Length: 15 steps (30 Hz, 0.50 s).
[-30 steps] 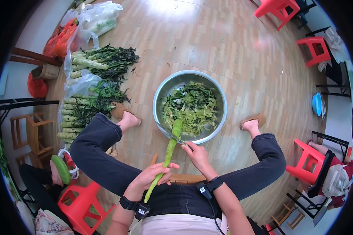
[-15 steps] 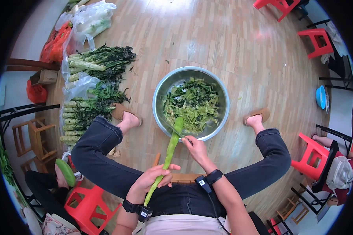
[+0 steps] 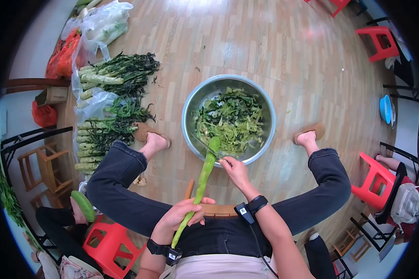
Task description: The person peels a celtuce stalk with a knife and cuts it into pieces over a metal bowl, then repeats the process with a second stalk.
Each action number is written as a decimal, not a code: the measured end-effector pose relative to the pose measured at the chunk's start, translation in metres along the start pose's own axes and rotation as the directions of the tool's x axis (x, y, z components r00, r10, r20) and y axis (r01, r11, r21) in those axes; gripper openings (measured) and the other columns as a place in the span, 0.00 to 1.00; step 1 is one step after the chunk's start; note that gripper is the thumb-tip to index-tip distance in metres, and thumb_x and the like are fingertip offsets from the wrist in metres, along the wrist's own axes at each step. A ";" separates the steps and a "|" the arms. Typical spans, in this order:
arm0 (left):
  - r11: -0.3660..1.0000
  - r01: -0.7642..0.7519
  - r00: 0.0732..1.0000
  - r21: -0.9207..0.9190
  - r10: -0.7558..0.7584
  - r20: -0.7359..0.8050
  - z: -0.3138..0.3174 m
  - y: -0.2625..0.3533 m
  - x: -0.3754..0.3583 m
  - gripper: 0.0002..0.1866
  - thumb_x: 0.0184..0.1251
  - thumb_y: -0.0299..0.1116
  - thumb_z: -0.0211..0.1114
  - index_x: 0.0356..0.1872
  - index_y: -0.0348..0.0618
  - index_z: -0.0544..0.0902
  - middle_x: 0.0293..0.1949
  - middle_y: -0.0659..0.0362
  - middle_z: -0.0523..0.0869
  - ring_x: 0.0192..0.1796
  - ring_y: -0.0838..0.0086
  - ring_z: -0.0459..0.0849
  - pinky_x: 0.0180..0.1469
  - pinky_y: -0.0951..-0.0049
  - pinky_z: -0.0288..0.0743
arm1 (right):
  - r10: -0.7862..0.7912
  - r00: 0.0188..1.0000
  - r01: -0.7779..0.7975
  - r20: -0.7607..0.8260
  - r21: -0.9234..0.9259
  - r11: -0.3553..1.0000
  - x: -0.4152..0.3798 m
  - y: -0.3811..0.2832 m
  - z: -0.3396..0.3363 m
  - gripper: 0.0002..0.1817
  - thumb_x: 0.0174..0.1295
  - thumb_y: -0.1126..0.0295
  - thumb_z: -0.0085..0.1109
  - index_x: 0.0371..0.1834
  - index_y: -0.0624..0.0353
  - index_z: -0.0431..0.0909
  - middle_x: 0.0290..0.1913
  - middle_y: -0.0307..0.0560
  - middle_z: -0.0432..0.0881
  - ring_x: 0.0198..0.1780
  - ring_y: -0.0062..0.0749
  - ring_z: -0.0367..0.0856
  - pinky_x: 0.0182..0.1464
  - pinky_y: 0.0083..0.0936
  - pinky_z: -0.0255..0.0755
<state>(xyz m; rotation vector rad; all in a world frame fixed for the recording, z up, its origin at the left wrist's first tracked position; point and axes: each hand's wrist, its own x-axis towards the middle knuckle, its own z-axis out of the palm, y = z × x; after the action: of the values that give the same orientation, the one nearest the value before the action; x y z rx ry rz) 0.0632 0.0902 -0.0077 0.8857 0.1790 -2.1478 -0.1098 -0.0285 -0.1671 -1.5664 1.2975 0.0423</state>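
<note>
R hand (image 3: 236, 172) pinching metal tool (image 3: 218, 156) | nearer stalk (image 3: 203, 179) tip vs prev | L hand (image 3: 182, 215) gripping stalk

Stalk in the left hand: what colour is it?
The stalk is light green, seen best in the head view.

We note a pale wood-plank floor (image 3: 312, 60) with glare toward its far edge. Red plastic stools stand near its left (image 3: 108, 249) and right (image 3: 376, 181) edges; wooden chairs (image 3: 44, 167) adjoin a whitish wall (image 3: 21, 111).
</note>
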 end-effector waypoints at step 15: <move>1.000 0.008 0.997 0.018 -0.007 -0.075 0.002 0.009 -0.004 0.25 0.65 0.34 0.47 0.59 0.26 0.62 0.13 0.66 0.65 0.15 0.81 0.65 0.37 0.75 0.71 | 0.067 0.998 -0.066 -0.019 0.066 0.996 0.040 0.014 0.022 0.21 0.58 0.46 0.52 0.39 0.51 0.81 0.25 0.51 0.81 0.31 0.49 0.80 0.33 0.39 0.71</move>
<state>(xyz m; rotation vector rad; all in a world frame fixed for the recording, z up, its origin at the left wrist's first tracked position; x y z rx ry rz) 0.0704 0.0851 -0.0023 0.9786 0.2012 -2.1276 -0.0917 -0.0385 -0.2105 -1.4716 1.3546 0.0247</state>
